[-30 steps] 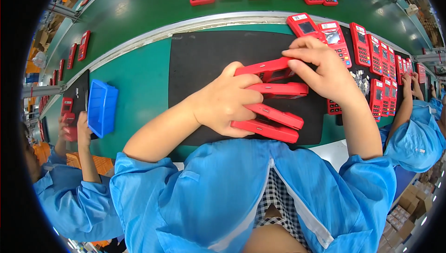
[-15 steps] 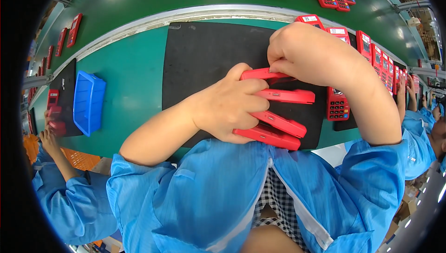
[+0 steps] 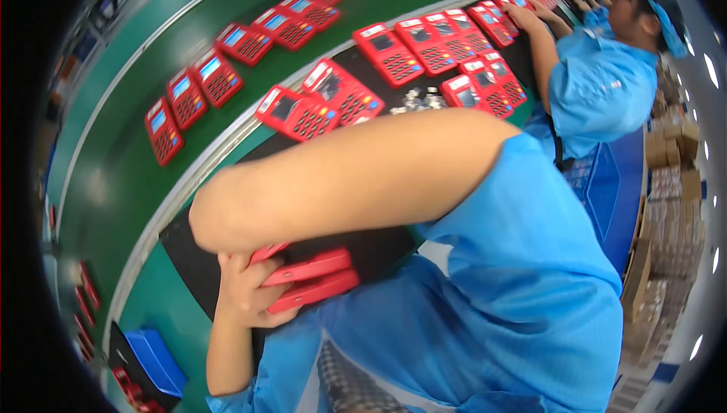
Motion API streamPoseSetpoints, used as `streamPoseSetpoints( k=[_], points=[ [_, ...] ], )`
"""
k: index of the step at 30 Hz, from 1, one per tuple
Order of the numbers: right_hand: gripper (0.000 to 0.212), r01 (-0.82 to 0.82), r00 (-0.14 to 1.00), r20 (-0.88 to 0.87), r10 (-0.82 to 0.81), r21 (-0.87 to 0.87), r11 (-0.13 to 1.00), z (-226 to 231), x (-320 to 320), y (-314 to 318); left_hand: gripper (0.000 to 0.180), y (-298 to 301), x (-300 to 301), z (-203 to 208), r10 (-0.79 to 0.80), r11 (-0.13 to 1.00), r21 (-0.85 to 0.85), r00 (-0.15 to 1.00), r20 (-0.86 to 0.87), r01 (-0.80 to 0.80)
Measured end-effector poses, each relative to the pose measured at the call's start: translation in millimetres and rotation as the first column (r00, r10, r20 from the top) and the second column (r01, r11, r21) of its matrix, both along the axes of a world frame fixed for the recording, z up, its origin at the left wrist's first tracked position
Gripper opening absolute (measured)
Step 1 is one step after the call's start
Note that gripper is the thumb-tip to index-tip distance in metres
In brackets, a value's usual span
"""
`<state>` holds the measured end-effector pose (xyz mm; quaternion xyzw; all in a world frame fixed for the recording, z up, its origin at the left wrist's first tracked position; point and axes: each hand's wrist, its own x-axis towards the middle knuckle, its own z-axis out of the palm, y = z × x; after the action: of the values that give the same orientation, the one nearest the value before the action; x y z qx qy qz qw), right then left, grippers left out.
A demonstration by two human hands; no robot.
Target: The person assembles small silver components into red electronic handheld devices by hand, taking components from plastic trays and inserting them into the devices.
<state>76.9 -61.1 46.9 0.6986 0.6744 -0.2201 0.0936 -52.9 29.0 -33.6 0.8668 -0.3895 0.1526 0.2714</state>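
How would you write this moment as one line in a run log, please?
left hand: gripping red devices | right hand: close to left hand, fingers hidden | beneath: black mat | lower left: blue bin

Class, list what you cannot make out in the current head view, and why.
Head view throughout:
- Right hand: its fingers are hidden behind its own back and wrist.
- Uppermost red device in the left hand: mostly covered by the right hand.
- Small pale parts: too small and blurred to identify.
- Checked cloth: pattern smeared by blur.
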Motion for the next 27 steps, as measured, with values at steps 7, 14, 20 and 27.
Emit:
streamPoseSetpoints(
  k=[7, 14, 20, 27],
  points=[
    [0.017, 0.055, 0.998, -0.055, -0.043, 0.227, 0.972, -5, -16, -25, 0.028, -1, -7, 3, 0.028, 0.999, 0.036, 0.999, 0.026, -0.028],
    [0.015, 0.457, 0.878, -0.251, -0.408, 0.694, 0.556, -15, -18, -152, 0.031, 4, -12, 0, 0.050, 0.999, 0.012, 0.999, -0.005, -0.050],
    [0.014, 0.761, 0.210, -0.457, -0.864, 0.631, -0.149, -45, -2, -301, 0.032, 10, -19, 1, 0.045, 0.998, -0.033, 0.999, 0.019, -0.044],
    [0.037, 0.794, 0.354, -0.277, -0.893, 0.593, 0.131, -71, -49, -195, 0.032, 16, -25, -2, 0.056, 0.998, -0.035, 0.998, -0.016, -0.056]
  ],
)
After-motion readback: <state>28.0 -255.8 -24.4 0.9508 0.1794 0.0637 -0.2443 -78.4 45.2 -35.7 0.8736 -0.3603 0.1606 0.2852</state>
